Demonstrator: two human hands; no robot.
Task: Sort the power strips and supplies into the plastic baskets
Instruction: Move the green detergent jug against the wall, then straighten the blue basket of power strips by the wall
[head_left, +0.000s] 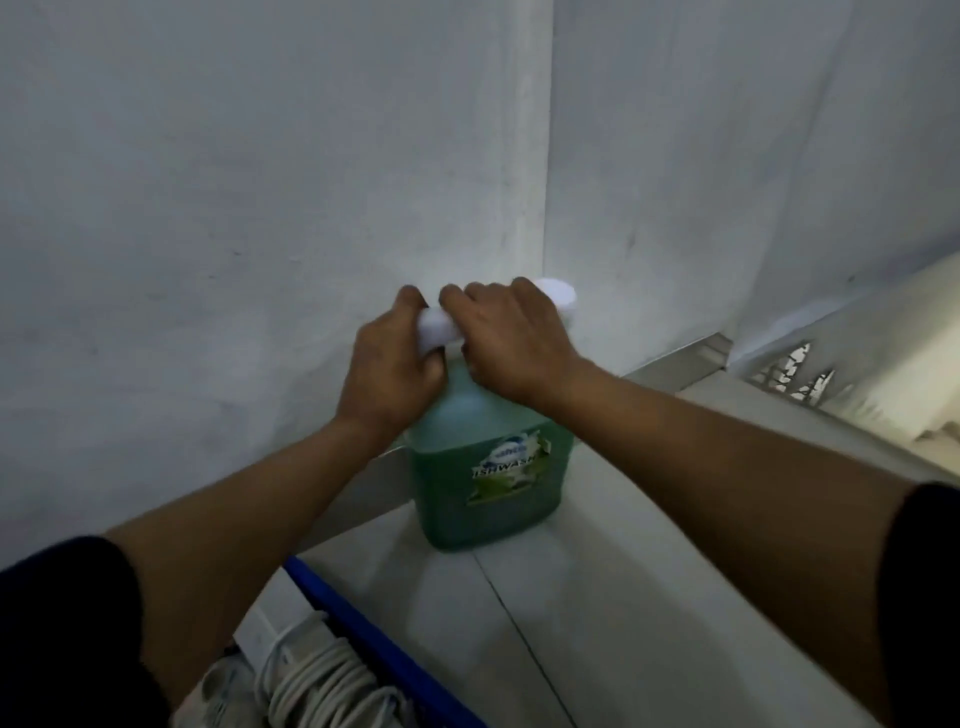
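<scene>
Two hands on one green jug (488, 467) | left hand (387, 364) curled round its white handle (439, 332) | right hand (511, 340) gripping the same handle.

Illumination is dim and cool, with the brightest area at the right edge. The white cap (558, 293) is overexposed and shows no surface detail. Focus is soft across the frame, wide-angle distortion bends lines near the edges, and both sleeves (67, 623) render almost black.
</scene>
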